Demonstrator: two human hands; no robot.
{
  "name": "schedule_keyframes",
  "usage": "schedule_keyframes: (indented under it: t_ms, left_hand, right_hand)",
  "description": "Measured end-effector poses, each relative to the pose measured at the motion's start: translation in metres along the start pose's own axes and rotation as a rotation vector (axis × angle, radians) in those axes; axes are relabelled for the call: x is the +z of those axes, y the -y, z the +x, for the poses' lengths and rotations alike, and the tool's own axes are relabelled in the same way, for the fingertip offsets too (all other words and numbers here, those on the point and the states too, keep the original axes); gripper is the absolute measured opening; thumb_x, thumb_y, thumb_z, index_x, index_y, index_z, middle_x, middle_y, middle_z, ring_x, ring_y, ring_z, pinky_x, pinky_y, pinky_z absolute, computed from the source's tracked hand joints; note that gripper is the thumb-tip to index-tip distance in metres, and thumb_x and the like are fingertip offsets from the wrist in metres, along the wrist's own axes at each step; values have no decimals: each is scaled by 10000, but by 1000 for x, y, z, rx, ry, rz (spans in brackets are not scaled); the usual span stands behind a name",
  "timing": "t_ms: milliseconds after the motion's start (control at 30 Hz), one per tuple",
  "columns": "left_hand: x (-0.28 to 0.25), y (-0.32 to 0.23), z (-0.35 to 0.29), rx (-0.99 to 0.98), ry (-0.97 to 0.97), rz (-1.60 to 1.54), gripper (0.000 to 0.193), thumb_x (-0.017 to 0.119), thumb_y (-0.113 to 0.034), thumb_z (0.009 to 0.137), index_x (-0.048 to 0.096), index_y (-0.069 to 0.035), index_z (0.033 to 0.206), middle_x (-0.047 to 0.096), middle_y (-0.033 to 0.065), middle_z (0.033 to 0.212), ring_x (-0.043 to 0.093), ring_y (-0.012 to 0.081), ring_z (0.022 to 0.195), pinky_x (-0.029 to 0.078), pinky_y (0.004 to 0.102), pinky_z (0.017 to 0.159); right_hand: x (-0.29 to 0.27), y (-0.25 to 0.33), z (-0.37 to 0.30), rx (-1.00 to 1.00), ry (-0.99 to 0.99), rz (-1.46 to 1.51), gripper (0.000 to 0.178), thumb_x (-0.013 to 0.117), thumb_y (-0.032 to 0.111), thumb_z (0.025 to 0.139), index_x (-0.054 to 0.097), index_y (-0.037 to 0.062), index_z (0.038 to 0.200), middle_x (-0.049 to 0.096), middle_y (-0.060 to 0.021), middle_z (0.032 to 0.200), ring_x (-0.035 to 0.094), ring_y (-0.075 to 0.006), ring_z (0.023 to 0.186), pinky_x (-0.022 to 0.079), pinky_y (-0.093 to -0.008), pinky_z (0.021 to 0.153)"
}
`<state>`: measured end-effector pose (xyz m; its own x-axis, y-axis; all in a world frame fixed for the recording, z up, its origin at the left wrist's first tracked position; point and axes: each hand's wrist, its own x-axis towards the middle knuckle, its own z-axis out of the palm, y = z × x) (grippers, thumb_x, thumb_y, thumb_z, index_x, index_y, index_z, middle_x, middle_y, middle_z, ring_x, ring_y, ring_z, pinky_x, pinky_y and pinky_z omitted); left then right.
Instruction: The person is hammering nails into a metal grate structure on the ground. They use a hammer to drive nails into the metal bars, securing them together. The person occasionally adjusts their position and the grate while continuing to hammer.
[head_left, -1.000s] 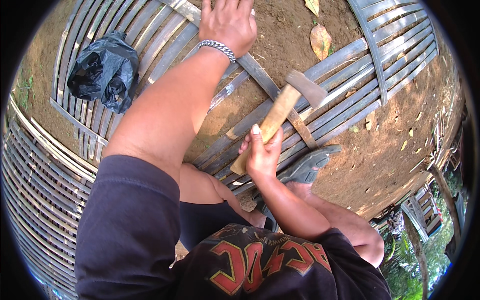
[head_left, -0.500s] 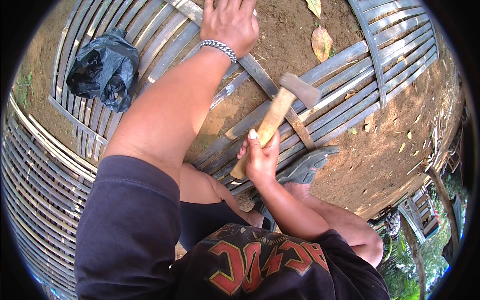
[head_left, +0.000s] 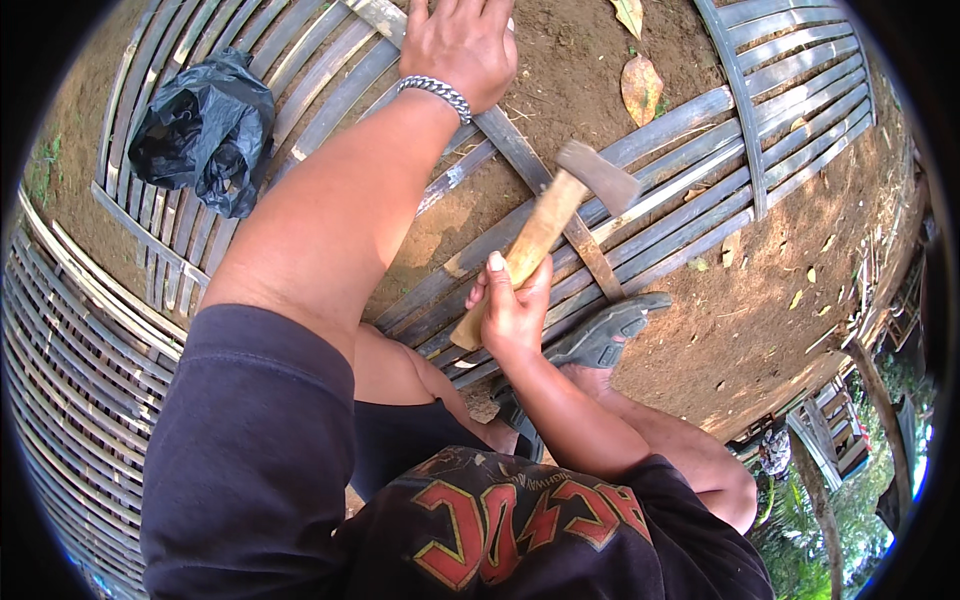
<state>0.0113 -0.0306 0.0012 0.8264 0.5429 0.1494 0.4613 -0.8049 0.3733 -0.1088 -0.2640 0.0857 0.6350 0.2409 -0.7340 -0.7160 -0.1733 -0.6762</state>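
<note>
Above the near edge of a grey bamboo-slat panel, a pale wooden-handled, metal-headed hatchet is held aslant, head toward the far right — handle wrapped by the right hand. The left hand is set farther off, its hold indeterminable.
</note>
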Motion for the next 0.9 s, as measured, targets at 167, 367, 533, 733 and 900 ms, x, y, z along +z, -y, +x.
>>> schedule_keyframes:
  t_ms: [167, 367, 533, 733, 900]
  left_hand:
    - [-1, 1, 1, -9, 6, -11, 489, 547, -213, 968, 562, -76, 1437, 488, 158, 1557, 377, 312, 1501, 232, 565, 1250]
    - [-2, -1, 0, -16, 5, -32, 491, 547, -213, 967, 562, -68, 1435, 489, 160, 1555, 382, 312, 1497, 234, 567, 1247]
    - [3, 3, 0, 4, -5, -35, 504, 543, -219, 968, 548, -66, 1449, 480, 163, 1561, 373, 311, 1502, 233, 577, 1244]
    - [0, 2, 1, 4, -3, -39, 506, 573, -228, 958, 562, -85, 1443, 505, 158, 1544, 394, 297, 1491, 249, 567, 1239]
    - [-1, 4, -4, -47, 183, 143, 549, 437, -301, 1052, 394, -163, 1581, 321, 99, 1679, 265, 240, 1567, 174, 561, 1280]
  right_hand:
    - [-1, 5, 7, 132, 163, -103, 265, 607, 140, 1054, 387, 33, 1154, 555, -56, 812, 555, -130, 607, 500, -289, 540]
    - [-10, 2, 8, 95, 205, -202, 313, 613, 157, 1052, 386, 15, 1214, 564, -63, 845, 566, -125, 639, 493, -279, 568]
    - [-50, 26, 16, -172, 132, -621, 380, 599, 126, 1039, 409, -17, 1336, 613, -136, 938, 637, -213, 770, 530, -350, 670]
    - [-112, 120, 65, -588, 460, -1378, 433, 645, 35, 954, 544, 38, 1375, 681, -267, 1137, 677, -466, 1031, 566, -485, 848]
    - [-106, 158, 102, -1127, 689, -1322, 434, 694, -24, 826, 603, 29, 1247, 657, -160, 885, 651, -368, 726, 539, -452, 657]
